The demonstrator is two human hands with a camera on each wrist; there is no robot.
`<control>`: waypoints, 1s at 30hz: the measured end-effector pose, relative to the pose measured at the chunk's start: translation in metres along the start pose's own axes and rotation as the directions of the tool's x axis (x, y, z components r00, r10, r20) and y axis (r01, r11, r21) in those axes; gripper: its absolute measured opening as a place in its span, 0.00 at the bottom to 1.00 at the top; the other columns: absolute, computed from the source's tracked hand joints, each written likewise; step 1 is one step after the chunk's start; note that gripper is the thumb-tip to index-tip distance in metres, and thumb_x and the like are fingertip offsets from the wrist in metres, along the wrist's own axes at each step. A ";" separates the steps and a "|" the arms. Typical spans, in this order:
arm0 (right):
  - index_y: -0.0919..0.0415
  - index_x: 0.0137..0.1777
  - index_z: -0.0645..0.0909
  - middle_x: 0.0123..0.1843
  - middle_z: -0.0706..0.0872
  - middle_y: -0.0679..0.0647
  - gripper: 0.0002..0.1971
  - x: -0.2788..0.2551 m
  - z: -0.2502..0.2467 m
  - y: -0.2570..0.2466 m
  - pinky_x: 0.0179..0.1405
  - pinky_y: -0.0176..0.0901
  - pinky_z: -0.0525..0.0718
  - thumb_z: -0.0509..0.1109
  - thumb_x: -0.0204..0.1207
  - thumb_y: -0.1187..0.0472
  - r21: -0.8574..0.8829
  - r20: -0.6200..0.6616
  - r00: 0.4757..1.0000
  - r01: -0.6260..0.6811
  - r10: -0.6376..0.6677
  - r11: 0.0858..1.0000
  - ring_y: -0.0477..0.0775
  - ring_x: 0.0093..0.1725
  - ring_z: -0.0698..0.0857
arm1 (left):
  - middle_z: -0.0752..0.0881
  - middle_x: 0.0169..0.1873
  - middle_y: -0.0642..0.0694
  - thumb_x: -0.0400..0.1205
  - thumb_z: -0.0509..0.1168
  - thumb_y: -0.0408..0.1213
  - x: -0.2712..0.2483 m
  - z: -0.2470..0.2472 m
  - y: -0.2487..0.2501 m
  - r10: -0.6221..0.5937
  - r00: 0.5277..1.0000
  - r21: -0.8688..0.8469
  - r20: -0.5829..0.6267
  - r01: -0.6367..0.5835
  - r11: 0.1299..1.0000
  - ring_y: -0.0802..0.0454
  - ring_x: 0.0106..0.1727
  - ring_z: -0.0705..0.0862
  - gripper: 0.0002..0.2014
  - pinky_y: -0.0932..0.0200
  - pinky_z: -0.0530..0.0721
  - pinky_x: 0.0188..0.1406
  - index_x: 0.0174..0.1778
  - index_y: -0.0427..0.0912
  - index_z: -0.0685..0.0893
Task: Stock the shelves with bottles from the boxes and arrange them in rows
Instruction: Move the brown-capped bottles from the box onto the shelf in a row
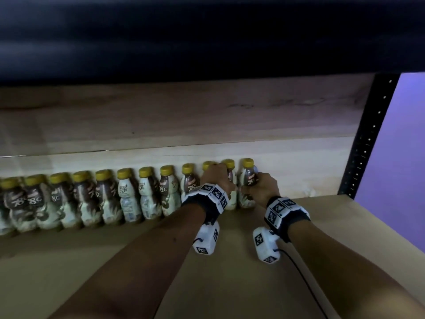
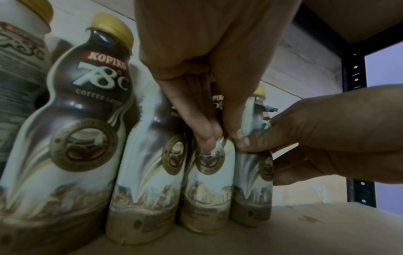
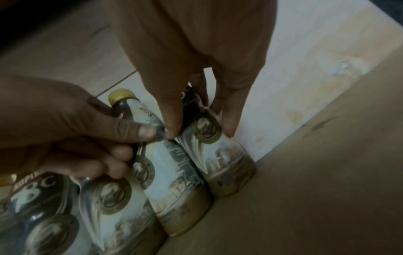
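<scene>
While a long row of bottles [image 1: 128, 194] runs along the back of the shelf [image 1: 230, 261] from the left edge, both hands work at its right end. Bottles stand upright, touching side by side, gold caps up, against the pale back wall [image 1: 287, 162]; labels face mixed ways.

The left hand [image 1: 217, 177] is curled round the second-to-last bottle [image 2: 208, 181] at its narrow waist; the left wrist view shows its fingers [image 2: 205, 138] and thumb pinching it from both sides. The right hand [image 1: 261, 186] grips the last bottle [image 1: 247, 180], thumb and fingers wrapped just below the shoulder, and the two thumbs nearly touch. Both bottles seem set on the shelf, though the bases are hard to confirm in the head view.

To the right stands a black upright post [image 1: 368, 137], with bare shelf between it and the row.

Judgement: small filled plastic bottles, moderately light, stiff enough to squeeze, shrink-wrap sleeve likely a bit slick. The waist is the natural hold since the fingers lock under the shoulder. Tall and narrow, so a nudge could tip neighbours like dominoes. No boxes in view.
</scene>
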State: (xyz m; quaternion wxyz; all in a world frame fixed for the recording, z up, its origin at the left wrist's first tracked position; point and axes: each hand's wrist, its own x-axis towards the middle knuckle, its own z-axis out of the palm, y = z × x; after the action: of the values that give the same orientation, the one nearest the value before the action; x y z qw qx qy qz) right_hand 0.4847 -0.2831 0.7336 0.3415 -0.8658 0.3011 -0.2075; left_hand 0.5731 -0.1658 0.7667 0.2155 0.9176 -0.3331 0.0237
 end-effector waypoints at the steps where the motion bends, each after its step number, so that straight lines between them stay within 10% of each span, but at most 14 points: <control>1: 0.58 0.55 0.86 0.54 0.90 0.58 0.15 -0.001 0.002 -0.003 0.53 0.46 0.85 0.79 0.68 0.56 0.002 -0.003 1.000 -0.004 0.004 1.000 0.61 0.54 0.87 | 0.85 0.52 0.40 0.70 0.78 0.47 -0.001 0.000 0.000 0.001 1.000 0.000 -0.002 -0.001 1.000 0.42 0.51 0.85 0.22 0.56 0.81 0.40 0.53 0.38 0.80; 11: 0.61 0.43 0.75 0.42 0.81 0.58 0.16 -0.041 -0.021 -0.028 0.39 0.47 0.80 0.75 0.74 0.48 -0.205 0.048 0.994 -0.082 0.094 0.975 0.60 0.40 0.82 | 0.84 0.57 0.40 0.73 0.72 0.38 -0.046 -0.033 -0.019 0.079 0.996 -0.067 -0.032 -0.081 0.995 0.40 0.56 0.84 0.22 0.49 0.86 0.54 0.62 0.39 0.78; 17: 0.69 0.47 0.84 0.46 0.88 0.64 0.07 -0.096 -0.004 -0.091 0.45 0.53 0.87 0.70 0.78 0.63 -0.298 0.399 0.917 0.140 -0.010 0.944 0.65 0.48 0.87 | 0.85 0.44 0.42 0.79 0.70 0.41 -0.094 -0.080 -0.082 0.098 0.980 0.088 0.172 -0.115 0.989 0.45 0.44 0.84 0.12 0.53 0.85 0.46 0.45 0.34 0.85; 20: 0.64 0.36 0.84 0.36 0.85 0.55 0.13 -0.133 0.024 -0.135 0.37 0.44 0.81 0.73 0.78 0.55 -0.316 0.468 0.883 0.215 -0.045 0.924 0.55 0.38 0.84 | 0.77 0.36 0.42 0.82 0.68 0.39 -0.129 -0.097 -0.134 0.044 0.968 0.150 0.249 -0.084 0.985 0.48 0.35 0.78 0.12 0.58 0.79 0.37 0.36 0.35 0.81; 23: 0.65 0.61 0.83 0.58 0.85 0.57 0.23 -0.174 0.058 -0.177 0.54 0.46 0.82 0.72 0.77 0.46 -0.435 0.494 0.868 0.286 -0.039 0.854 0.59 0.57 0.84 | 0.82 0.57 0.36 0.85 0.64 0.38 -0.173 -0.123 -0.193 0.024 0.935 0.174 0.353 -0.091 0.981 0.42 0.54 0.80 0.17 0.57 0.76 0.55 0.63 0.28 0.82; 25: 0.65 0.67 0.80 0.65 0.81 0.58 0.24 -0.206 0.080 -0.205 0.58 0.47 0.78 0.70 0.79 0.47 -0.466 0.506 0.858 0.360 -0.091 0.808 0.61 0.63 0.81 | 0.78 0.51 0.38 0.86 0.62 0.38 -0.208 -0.144 -0.225 0.039 0.929 0.138 0.369 -0.096 0.986 0.47 0.49 0.74 0.14 0.59 0.71 0.48 0.58 0.30 0.82; 30: 0.67 0.47 0.81 0.40 0.86 0.60 0.16 -0.287 0.120 -0.253 0.46 0.52 0.88 0.71 0.80 0.51 -0.455 0.493 0.867 0.327 -0.071 0.828 0.60 0.39 0.85 | 0.88 0.49 0.42 0.79 0.70 0.40 -0.289 -0.191 -0.288 0.047 0.947 0.038 0.318 -0.063 0.997 0.43 0.48 0.85 0.11 0.48 0.86 0.53 0.51 0.36 0.88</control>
State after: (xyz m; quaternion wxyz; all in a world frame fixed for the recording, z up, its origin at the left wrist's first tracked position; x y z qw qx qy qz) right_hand 0.4387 0.1112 0.7886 0.1287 -0.9766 0.1629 0.0561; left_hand 0.5467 0.2840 0.7757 0.1366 0.9047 -0.3882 -0.1099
